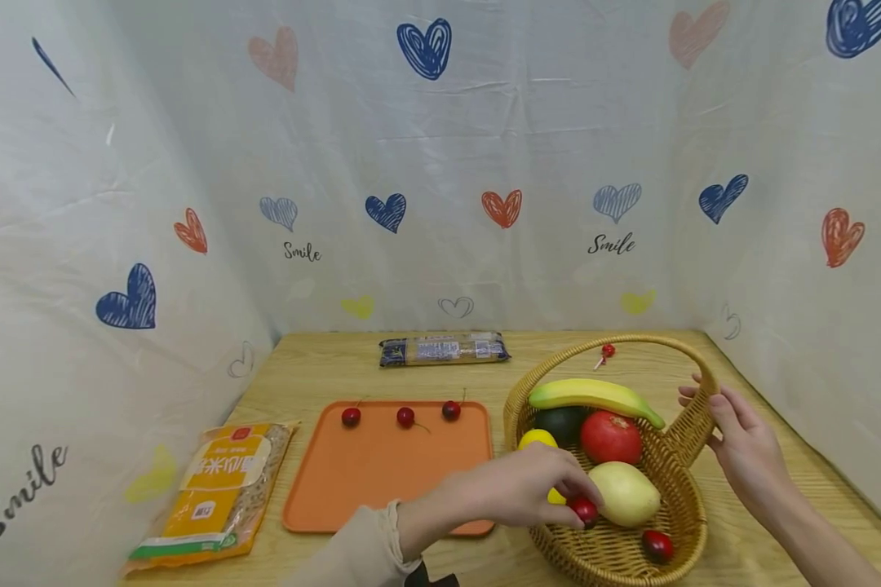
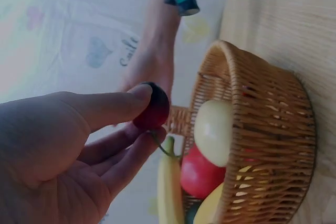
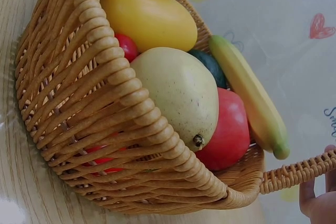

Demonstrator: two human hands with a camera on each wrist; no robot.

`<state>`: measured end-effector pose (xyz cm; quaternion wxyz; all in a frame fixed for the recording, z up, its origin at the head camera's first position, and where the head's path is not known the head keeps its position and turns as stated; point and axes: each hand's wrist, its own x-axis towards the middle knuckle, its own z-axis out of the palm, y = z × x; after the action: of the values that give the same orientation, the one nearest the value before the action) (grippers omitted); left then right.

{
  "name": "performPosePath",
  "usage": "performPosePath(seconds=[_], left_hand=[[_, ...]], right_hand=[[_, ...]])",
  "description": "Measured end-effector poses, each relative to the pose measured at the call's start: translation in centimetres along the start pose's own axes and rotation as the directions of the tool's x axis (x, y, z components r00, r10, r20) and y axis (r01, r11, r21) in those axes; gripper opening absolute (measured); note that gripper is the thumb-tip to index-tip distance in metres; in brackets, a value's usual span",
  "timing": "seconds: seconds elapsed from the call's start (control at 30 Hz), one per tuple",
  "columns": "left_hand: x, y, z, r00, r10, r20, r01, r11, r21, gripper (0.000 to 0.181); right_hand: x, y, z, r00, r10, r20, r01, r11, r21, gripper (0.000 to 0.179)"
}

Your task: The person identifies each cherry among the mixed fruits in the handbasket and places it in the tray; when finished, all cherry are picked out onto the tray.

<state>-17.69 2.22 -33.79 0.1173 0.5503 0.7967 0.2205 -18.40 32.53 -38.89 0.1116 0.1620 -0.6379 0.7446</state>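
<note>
— Sleeve [image 1: 367,548] foremost at the frame's bottom edge, the left hand [image 1: 532,487] pinches a cherry [image 1: 583,513] above the basket [image 1: 693,526], lower right.

— And the other of the hands?

— Right hand [image 1: 750,444] grasps the basket's handle [image 1: 635,338], right side of the frame.

— How far along?

— Partway, by our reading: another cherry [image 1: 657,546] lies inside the basket near a pale fruit [image 1: 624,493], and three stemmed cherries [image 1: 405,417] sit near the tray's [image 1: 367,469] upper edge, left of centre. The pinched one is not yet set down.

— Which way does that one point?

— Its stem [image 2: 161,146] slants toward the lower right of the left wrist view. The fruit itself looks nearly round; no long axis stands out.
</note>
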Motion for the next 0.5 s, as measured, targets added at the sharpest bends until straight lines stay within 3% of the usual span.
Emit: performPosePath(seconds=[0.23, 0.5], left_hand=[[-2.2, -0.4, -1.3, 0.997, -0.044, -0.057, 0.031, 0.977, -0.211, 0.026], [-4.9, -2.0, -1.8, 0.985, -0.154, -0.079, 0.101, 0.881, -0.463, 0.027]], right_hand=[[0.0, 0.0, 0.0, 1.000, 0.006, 0.005, -0.006, 1.000, 0.002, 0.043], [-0.1, 0.0, 0.1, 1.000, 0.004, 0.007, -0.004, 1.000, 0.024, 0.041]])
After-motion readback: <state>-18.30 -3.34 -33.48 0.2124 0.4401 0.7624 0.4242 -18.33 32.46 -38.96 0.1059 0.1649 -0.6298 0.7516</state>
